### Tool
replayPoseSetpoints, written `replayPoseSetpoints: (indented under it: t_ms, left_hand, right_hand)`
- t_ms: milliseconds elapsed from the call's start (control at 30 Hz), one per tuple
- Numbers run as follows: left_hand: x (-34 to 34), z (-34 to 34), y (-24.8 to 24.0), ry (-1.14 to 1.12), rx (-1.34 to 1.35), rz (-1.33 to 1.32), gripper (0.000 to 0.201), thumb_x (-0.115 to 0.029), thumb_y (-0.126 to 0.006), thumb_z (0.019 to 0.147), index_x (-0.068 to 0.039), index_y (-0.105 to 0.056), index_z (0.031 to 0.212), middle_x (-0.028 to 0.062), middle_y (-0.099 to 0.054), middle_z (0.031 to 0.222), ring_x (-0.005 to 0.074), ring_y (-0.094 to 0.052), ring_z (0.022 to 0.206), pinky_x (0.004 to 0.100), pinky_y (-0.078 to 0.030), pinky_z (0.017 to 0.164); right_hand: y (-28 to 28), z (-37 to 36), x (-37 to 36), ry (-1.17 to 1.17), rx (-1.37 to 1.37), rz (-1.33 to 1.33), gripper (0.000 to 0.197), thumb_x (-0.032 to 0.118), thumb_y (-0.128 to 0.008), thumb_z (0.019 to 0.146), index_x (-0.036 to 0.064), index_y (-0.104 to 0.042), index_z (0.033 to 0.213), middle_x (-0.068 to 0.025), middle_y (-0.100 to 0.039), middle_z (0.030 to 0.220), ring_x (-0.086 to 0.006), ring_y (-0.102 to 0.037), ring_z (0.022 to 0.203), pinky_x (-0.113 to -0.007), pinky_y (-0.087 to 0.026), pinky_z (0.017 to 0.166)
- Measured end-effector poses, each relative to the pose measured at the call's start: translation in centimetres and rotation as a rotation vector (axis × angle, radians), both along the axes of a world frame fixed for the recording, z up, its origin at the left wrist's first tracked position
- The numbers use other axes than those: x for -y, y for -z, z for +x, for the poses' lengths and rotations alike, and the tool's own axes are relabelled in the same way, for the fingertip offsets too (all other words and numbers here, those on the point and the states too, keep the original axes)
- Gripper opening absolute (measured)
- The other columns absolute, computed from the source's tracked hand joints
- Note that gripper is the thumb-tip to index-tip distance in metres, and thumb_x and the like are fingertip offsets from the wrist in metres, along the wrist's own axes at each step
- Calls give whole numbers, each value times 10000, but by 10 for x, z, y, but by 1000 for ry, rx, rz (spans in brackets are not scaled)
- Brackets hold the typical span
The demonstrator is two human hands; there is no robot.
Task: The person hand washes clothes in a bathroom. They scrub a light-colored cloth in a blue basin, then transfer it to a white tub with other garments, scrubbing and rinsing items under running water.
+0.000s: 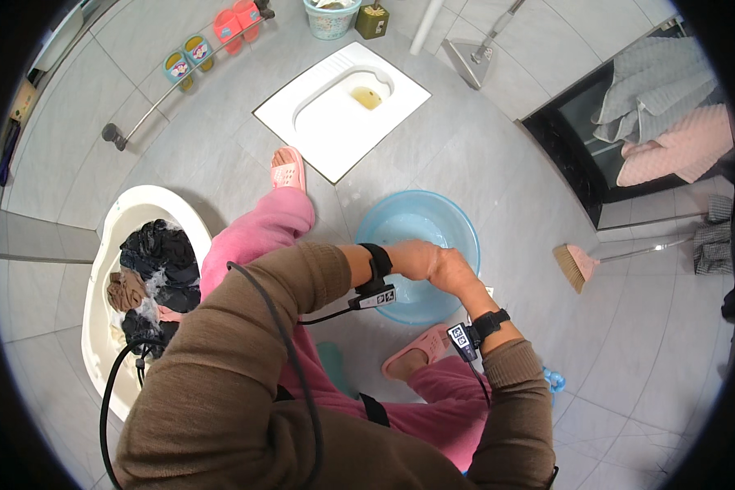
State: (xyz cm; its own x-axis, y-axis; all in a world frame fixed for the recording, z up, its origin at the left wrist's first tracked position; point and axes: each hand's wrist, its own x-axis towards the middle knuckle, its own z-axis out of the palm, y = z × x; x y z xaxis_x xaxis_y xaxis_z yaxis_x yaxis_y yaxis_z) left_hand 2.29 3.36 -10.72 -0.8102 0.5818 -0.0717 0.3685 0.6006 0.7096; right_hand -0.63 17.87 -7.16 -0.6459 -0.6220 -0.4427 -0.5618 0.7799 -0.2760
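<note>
Over the light blue basin (459,214), my left hand (412,259) and my right hand (451,271) are pressed against each other with the fingers curled in. What lies between them, if anything, is hidden by the backs of the hands. The basin rests on the floor in front of me, and a little shallow liquid seems to be in its bottom. At my left stands a white oval tub (98,327), holding a heap of wet dark clothes (157,249) with suds, plus a brown piece (126,290) and a pinkish one.
Ahead is a white squat toilet (318,151). A pink-headed brush (578,265) lies to the right, below hanging towels (657,90). Slippers (237,24) hang on a wall rail (163,98). A bucket (331,23) stands far off. Cables run along my arms.
</note>
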Motion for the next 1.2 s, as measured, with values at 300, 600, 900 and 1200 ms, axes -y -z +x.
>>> replayPoseSetpoints:
  t_ms: [300,600,900,1200]
  left_hand:
    - [11,4,8,-62,-388,-140,353,-189,-648,786,-21,-540,1077,105,-657,677,305,-667,608,390,-515,512]
    - [31,-25,22,-226,-390,-151,279,-153,-647,788,-49,-576,1037,123,-657,741,292,-676,677,375,-511,523]
    - [63,-18,46,-709,454,-27,438,-308,-681,785,10,-622,1080,258,-664,979,363,-667,917,439,-525,795]
    - [91,44,98,-1008,650,-180,567,-423,-683,778,-63,-568,1200,181,-631,1091,299,-631,989,434,-511,817]
  right_hand:
    - [5,5,-3,673,696,-176,100,60,-621,746,40,-631,844,-92,-620,700,-192,-575,558,-317,-429,479]
    - [71,27,-8,1175,1105,-1119,212,81,-694,764,88,-554,923,-65,-586,884,-183,-577,814,-315,-469,707]
    - [159,98,-119,1254,-348,90,576,323,-754,764,24,-523,1199,-215,-549,1170,-344,-537,1092,-448,-447,935]
    - [215,114,-137,1904,1006,-933,269,236,-668,874,103,-571,1086,-75,-591,990,-240,-576,850,-354,-505,720]
